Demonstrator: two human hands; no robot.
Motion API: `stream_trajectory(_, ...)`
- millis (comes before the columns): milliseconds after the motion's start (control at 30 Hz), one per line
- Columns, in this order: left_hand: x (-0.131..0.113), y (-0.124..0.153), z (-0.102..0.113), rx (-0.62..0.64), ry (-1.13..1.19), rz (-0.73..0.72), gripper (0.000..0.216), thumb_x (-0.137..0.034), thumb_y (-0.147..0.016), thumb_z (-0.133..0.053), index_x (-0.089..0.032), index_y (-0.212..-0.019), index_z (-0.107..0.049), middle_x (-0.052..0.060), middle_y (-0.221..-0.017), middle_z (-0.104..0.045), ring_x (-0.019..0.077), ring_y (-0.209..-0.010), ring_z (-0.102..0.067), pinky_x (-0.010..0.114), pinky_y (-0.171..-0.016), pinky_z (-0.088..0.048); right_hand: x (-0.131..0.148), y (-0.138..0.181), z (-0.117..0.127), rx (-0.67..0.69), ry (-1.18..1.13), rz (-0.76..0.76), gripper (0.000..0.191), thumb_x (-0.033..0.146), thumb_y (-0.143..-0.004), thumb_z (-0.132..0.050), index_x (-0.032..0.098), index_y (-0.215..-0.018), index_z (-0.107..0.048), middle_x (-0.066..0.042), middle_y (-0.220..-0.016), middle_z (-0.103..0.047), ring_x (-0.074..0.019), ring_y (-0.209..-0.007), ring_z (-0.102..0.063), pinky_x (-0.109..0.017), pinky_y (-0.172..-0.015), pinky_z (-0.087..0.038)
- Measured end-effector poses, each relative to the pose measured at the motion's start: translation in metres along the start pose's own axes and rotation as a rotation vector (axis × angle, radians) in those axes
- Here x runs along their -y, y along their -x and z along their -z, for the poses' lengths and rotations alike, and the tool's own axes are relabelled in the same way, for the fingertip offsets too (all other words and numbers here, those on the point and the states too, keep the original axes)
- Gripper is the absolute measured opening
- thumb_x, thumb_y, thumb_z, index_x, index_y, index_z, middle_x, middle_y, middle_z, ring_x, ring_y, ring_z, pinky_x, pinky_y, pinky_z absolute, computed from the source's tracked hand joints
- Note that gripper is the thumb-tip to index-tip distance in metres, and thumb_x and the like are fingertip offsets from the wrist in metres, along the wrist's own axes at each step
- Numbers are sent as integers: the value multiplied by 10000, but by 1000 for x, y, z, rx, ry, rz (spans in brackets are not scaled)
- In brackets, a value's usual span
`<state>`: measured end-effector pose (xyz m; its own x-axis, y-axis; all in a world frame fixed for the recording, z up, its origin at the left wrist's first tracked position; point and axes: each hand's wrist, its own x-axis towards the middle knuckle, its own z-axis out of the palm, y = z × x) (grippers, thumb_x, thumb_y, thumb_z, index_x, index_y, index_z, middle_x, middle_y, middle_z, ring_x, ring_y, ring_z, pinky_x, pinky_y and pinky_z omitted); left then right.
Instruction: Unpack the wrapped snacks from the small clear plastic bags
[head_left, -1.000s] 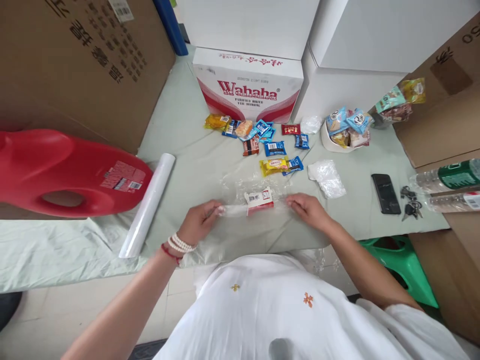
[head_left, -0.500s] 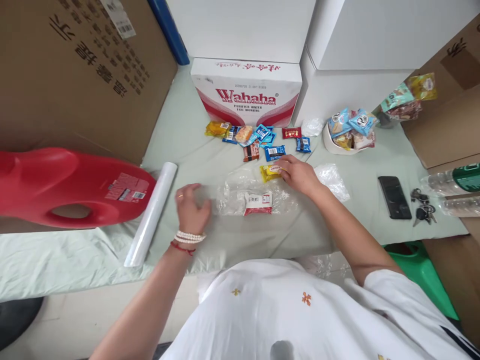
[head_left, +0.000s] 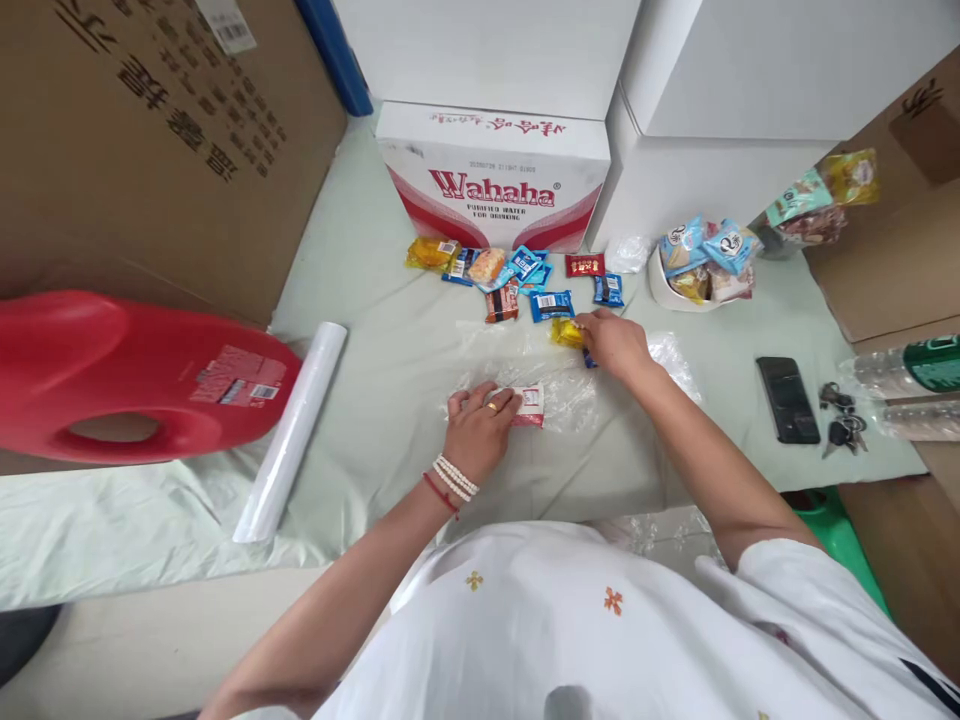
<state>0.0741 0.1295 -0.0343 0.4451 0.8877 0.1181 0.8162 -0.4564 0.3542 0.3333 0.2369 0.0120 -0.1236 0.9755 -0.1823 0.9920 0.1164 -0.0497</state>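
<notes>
My left hand (head_left: 480, 425) rests on a red-and-white snack packet (head_left: 532, 404), its fingers closed over the packet's left part and hiding it. Beneath the packet a clear plastic bag (head_left: 574, 398) lies flattened on the cloth. My right hand (head_left: 611, 340) pinches a yellow snack packet (head_left: 566, 332) at its right end. A bit of dark blue wrapper (head_left: 589, 358) shows under the right fingers; whether they hold it too is unclear. Just beyond lie a blue packet (head_left: 552, 305), a brown packet (head_left: 502, 302) and several other wrapped snacks.
A Wahaha carton (head_left: 491, 190) stands behind the snacks. On the right are a white bowl (head_left: 679, 297) of packets, a phone (head_left: 787, 398), keys (head_left: 846, 430) and bottles (head_left: 919, 365). A white roll (head_left: 292, 430) and a red jug (head_left: 225, 350) lie left.
My left hand has moved right onto the red-and-white packet. My right hand has shifted slightly right with the yellow packet, and the dark blue wrapper has come into sight below it.
</notes>
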Motion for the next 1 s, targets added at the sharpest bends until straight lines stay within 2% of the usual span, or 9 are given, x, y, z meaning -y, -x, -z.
stream_trajectory(100,4,2,-4,-48,20,0,377,-153,-968,-508,-271,-1265,-708,101,-1315,-730,324,-1297,-576,539,-1005,-352,6,-15,11,-56,11,-3,357,280,-1039,-419,208,-1269,-683,-148,-1335,-624,-295,-1082,-630,-356,-831,-472)
stream_trajectory(267,4,2,-7,-57,27,3,333,-190,-976,-541,-249,-1258,-709,102,-1305,-729,317,-1268,-575,523,-1012,-346,50,-36,-1,6,-30,400,405,326,-998,-579,147,-1360,-622,-172,-1268,-651,-327,-1244,-499,-424,-1029,-396)
stream_trajectory(367,3,1,-6,-60,-7,35,313,-212,-972,-561,-263,-1231,-730,106,-1325,-706,331,-1281,-542,508,-995,-356,69,-41,-18,35,-40,388,423,284,-942,-661,114,-1328,-627,-189,-1192,-677,-338,-1223,-496,-428,-1003,-389)
stream_trajectory(467,-1,2,-3,-54,-60,98,318,-242,-975,-560,-287,-1232,-743,137,-1231,-704,338,-1193,-550,491,-927,-372,73,-41,-20,68,-91,365,202,210,-951,-598,112,-1089,-710,-163,-1016,-706,-306,-1091,-548,-371,-912,-400)
stream_trajectory(567,-7,2,0,-8,-94,141,339,-259,-992,-524,-301,-1253,-737,144,-1034,-698,324,-1037,-558,478,-857,-367,72,-27,-4,12,-128,470,174,180,-964,-538,126,-986,-701,-139,-981,-688,-272,-1013,-562,-332,-848,-386)
stream_trajectory(700,-9,0,2,25,-77,132,326,-259,-1002,-493,-275,-1201,-751,141,-930,-692,322,-989,-558,473,-827,-366,77,19,10,33,-47,620,232,268,-1024,-475,158,-1074,-673,-121,-1114,-636,-196,-800,-567,-302,-657,-326)
stream_trajectory(867,10,6,-3,35,61,139,238,-219,-939,-542,-211,-881,-772,118,-848,-714,309,-992,-613,482,-886,-416,87,69,-25,163,3,701,273,253,-1064,-411,214,-1227,-625,-103,-1177,-609,-170,-765,-571,-289,-595,-295)
stream_trajectory(933,26,11,-4,-18,208,159,245,-195,-908,-533,-223,-965,-769,92,-909,-740,281,-1001,-636,461,-925,-449,87,77,-41,162,-25,661,344,213,-1052,-413,239,-1358,-568,-102,-1198,-600,-178,-802,-583,-282,-617,-324)
stream_trajectory(1000,42,14,-2,-146,328,263,310,-222,-899,-523,-225,-1119,-742,81,-981,-751,268,-1026,-645,445,-959,-477,88,81,-50,148,-51,620,472,172,-1031,-421,276,-1488,-476,-101,-1218,-592,-188,-828,-588,-279,-643,-341)
